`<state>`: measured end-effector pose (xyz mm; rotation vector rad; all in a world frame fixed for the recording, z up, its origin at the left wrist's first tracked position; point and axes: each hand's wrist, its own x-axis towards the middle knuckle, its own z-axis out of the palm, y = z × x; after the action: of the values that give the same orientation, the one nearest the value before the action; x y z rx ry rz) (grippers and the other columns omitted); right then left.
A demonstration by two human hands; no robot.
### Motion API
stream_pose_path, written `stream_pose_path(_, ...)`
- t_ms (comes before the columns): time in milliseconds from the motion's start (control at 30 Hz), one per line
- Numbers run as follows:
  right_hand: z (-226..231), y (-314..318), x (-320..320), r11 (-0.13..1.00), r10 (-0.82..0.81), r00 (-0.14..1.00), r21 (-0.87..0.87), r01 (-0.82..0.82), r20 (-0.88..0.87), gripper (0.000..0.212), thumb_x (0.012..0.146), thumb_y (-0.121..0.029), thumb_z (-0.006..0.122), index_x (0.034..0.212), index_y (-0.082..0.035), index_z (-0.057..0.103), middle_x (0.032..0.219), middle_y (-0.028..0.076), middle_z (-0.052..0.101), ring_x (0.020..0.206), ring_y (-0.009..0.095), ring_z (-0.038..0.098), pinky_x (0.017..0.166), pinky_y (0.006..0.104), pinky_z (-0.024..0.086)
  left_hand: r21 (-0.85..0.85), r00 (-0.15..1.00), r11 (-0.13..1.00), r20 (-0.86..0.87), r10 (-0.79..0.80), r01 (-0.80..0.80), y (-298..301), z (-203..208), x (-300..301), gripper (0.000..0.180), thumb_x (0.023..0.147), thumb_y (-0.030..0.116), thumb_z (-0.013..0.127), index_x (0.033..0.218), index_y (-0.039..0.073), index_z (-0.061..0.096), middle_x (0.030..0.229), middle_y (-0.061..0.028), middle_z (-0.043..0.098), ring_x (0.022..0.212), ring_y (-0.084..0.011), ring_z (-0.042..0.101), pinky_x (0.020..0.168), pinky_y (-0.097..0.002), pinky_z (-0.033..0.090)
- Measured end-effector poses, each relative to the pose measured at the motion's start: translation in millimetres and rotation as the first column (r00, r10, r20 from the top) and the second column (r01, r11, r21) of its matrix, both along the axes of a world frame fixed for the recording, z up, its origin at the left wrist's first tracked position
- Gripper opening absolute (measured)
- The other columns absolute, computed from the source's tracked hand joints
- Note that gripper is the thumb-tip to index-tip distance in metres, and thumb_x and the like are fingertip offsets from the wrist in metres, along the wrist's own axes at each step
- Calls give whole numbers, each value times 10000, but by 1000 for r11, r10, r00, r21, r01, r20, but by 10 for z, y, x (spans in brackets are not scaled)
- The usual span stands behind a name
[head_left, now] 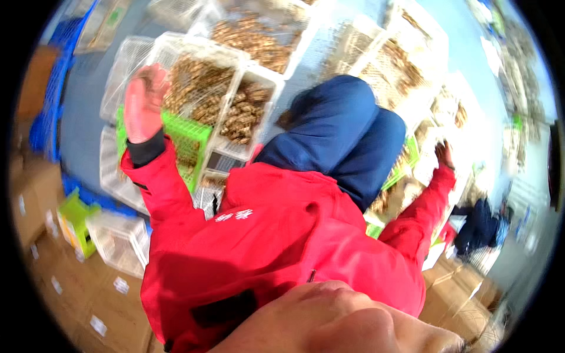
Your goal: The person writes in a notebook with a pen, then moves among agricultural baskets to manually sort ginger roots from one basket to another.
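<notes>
My left hand (146,105) is raised over the near left corner of a white mesh crate (170,42). Its fingers are stretched and somewhat blurred, with nothing visible in them. Brown knobbly pieces (200,82) fill that crate; I cannot make out their kind. A narrower white bin (272,79) beside it holds darker brown clumps (244,115). Below my left hand stands a bright green basket (187,126). Out to the right, my right hand (445,155) reaches down beside pale, washed-out bins, its small fingers apart and apparently holding nothing.
My bent knees in blue trousers (335,117) come between the two groups of crates. More filled white crates (294,50) stand farther ahead. Cardboard boxes (88,288), a green stool (76,220) and an upturned white basket (120,238) are at left. Dark blue clothing (482,226) shows at right.
</notes>
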<state>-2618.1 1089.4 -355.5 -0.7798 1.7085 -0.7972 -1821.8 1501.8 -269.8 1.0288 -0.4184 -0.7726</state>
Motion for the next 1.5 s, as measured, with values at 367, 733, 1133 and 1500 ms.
stream_pose_path(367,-697,-376,1965,869,491,868,-31,-494,-72,292,844,-204,537,1093,-54,560,802,15,595,660,88,545,557,211,429,93,485,481,-301,-821,872,-3574,-978,-2398,392,875,264,489,1170,6,462,1151,-128,521,1041,-248,525,860,-344,443)
stream_pose_path(733,-1806,-969,2565,738,507,466,86,-669,-725,317,792,-251,540,1093,-154,560,908,125,621,844,292,594,737,372,471,170,343,306,-615,-710,937,-4018,-1803,-2903,712,817,465,525,1322,67,220,1326,-141,303,1087,-238,453,874,-375,448)
stream_pose_path(1133,-1755,-595,3249,122,520,-133,227,-966,-844,259,760,-323,562,878,-93,573,851,121,568,828,279,573,674,385,473,127,460,457,-465,-757,881,-4055,-1617,-2633,339,879,234,511,1144,25,475,984,-59,584,822,-142,574,622,-194,464)
stream_pose_path(1500,-1805,-550,2730,343,602,68,180,-922,-796,253,809,-307,478,778,-62,535,700,140,572,666,313,564,604,407,450,-53,499,589,-475,-725,806,-3736,-1655,-2401,408,870,148,521,1237,32,384,1041,-100,554,891,-144,575,758,-262,493)
